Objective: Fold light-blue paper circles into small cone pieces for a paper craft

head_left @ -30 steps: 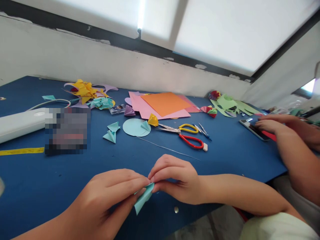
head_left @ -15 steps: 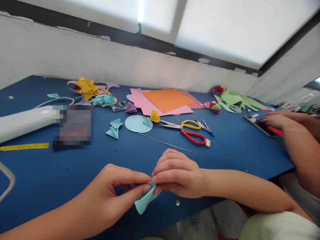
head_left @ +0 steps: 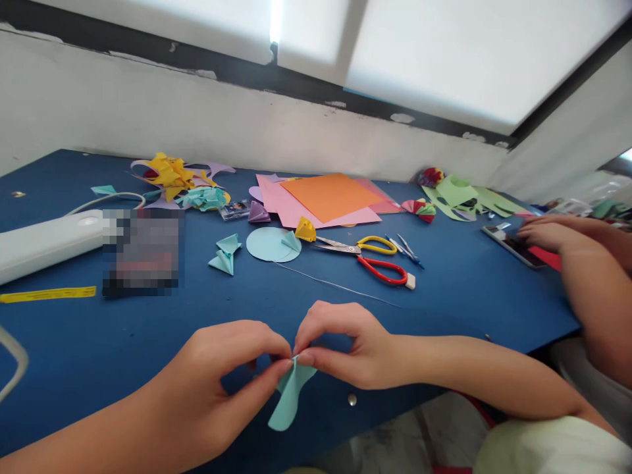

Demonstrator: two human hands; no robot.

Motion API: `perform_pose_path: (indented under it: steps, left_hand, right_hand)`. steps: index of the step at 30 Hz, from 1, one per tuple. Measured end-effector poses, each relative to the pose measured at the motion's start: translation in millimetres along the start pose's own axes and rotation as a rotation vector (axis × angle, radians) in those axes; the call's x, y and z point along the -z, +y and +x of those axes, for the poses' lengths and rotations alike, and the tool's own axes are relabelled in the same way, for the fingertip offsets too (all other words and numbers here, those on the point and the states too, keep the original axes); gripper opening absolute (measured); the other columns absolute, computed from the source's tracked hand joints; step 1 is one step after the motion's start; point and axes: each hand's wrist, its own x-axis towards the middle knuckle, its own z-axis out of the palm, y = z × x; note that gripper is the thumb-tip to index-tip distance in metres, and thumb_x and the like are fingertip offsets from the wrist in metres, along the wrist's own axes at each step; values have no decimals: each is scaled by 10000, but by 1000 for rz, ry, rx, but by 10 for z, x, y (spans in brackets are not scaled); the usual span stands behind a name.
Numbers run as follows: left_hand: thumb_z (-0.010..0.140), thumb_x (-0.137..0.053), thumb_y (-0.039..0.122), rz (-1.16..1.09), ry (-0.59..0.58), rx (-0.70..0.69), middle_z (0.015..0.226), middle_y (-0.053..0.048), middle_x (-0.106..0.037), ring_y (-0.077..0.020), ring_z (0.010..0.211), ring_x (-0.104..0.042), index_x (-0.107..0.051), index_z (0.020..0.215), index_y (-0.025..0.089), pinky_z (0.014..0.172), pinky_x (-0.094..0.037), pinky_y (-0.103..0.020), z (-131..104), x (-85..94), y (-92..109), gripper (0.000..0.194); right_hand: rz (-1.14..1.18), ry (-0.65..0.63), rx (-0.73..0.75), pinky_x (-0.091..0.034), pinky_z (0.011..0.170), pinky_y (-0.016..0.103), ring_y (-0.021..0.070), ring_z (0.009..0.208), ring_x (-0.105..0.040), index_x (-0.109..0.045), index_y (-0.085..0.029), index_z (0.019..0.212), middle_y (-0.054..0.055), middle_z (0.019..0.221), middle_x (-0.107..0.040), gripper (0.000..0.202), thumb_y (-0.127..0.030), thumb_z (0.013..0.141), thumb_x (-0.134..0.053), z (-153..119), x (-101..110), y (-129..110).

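Note:
Near the table's front edge, a folded piece of light-blue paper hangs from the fingertips of both hands. My left hand pinches its upper edge between thumb and fingers. Right beside it, my right hand pinches the same edge, so the fingertips almost meet. The paper's curved lower part flares downward. Beyond the hands lie light-blue paper circles with a small folded piece on them, and folded light-blue paper pieces to their left. A thin wire stretches between the circles and my right hand.
Scissors with red and yellow handles lie beyond my right hand, near a white eraser. Orange paper tops pink sheets at the back. A white device lies left. Another person's hand rests by a phone at right.
My right hand has raised its fingers from lying over the paper to a thumb-and-finger pinch at its top edge. The paper now hangs more freely, with a fold showing down it.

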Motion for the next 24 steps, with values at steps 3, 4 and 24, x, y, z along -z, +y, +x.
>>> perform_pose_path:
  steps: [3, 4, 24]
  left_hand:
    - [856, -483, 166, 8, -29, 16, 689, 32, -595, -91, 592, -517, -586, 818, 222, 558, -413, -176, 6, -10, 17, 123]
    - [854, -482, 167, 14, -42, 15, 677, 33, -585, -92, 585, -507, -580, 804, 220, 548, -406, -176, 11, -9, 25, 123]
    - [864, -481, 154, 128, -35, -9, 867, -1, -629, -120, 765, -595, -552, 984, 239, 687, -469, -201, -71, -44, 42, 163]
  right_hand:
    - [-3, -1, -3, -468, 716, 212, 97, 718, -587, -620, -127, 834, 45, 770, -655, 37, -153, 829, -594, -10, -17, 1]
    - [-5, 2, -3, -467, 716, 214, 97, 714, -585, -619, -129, 833, 43, 766, -652, 38, -157, 827, -593, -17, -25, 4]
    - [-169, 137, 105, -451, 649, 212, 94, 630, -519, -545, -176, 797, 12, 682, -573, 29, -155, 814, -536, -80, -138, -21]
